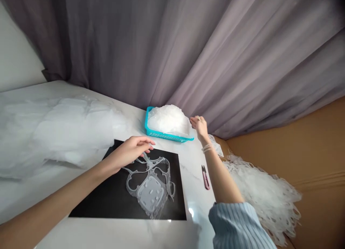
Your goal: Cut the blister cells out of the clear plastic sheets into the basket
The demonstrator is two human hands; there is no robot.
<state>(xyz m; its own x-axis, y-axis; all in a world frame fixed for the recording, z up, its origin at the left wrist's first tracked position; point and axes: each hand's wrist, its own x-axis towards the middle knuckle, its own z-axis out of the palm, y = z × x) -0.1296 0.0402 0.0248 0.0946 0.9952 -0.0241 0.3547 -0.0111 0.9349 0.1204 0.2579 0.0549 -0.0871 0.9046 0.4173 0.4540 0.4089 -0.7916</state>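
My left hand [136,147] is over the black mat [113,195], its fingers closed on a strand at the top of a translucent rubbery moulded sheet [152,193]. The sheet hangs or lies below the fingers, with curved open loops above and a squarish, studded panel at the bottom. My right hand [199,126] is just beyond the right end of a blue basket [169,136]. Its fingers are stretched out, with nothing visible in them. A heaped pile of white translucent pieces [169,119] rises above the basket's rim.
Pink-handled thread snips [206,179] lie right of the mat. Translucent sheets [67,127] form a large pile on the left of the white table [113,233]. Stringy translucent scraps [264,195] are heaped at the right, beside brown cardboard [296,152]. A grey curtain [161,44] hangs behind.
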